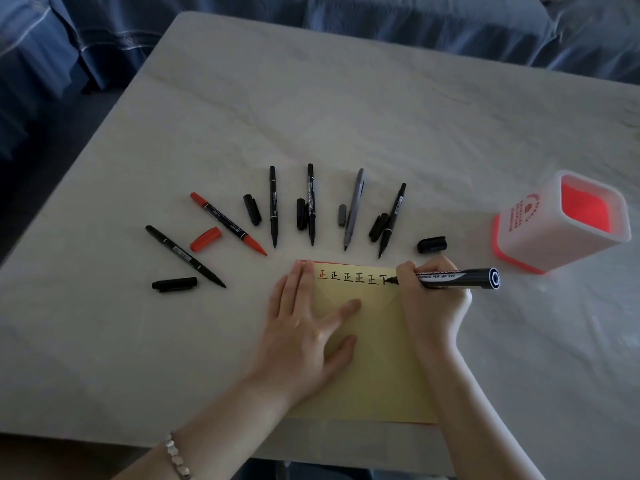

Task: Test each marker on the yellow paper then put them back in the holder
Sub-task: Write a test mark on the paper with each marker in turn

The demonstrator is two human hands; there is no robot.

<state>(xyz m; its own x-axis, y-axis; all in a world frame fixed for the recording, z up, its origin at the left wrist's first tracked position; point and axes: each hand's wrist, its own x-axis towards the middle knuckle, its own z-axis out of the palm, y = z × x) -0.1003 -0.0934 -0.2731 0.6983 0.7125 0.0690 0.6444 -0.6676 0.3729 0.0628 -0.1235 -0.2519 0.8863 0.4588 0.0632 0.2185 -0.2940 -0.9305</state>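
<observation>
The right hand [429, 299] grips a thick marker [457, 278], its tip on the yellow paper [377, 358] at the near desk [311, 116] edge. The left hand [304, 327] lies flat and open, holding nothing. Uncapped markers [273, 206] may dry; the holder [561, 223] stands empty near the right edge.

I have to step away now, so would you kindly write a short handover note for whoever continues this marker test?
Left hand: flat on the yellow paper, holding it down.
Right hand: gripping the thick black marker, tip on the paper, partway through the last character in the row.
On the table: six uncapped markers fanned out above the paper, including a red marker, each with its cap beside it. The thick marker's cap lies by the holder, which looks empty.
Done: several test marks in a row; the left hand covers the row's start.
Left: finish this mark, recap all seven, return them to the holder.
</observation>
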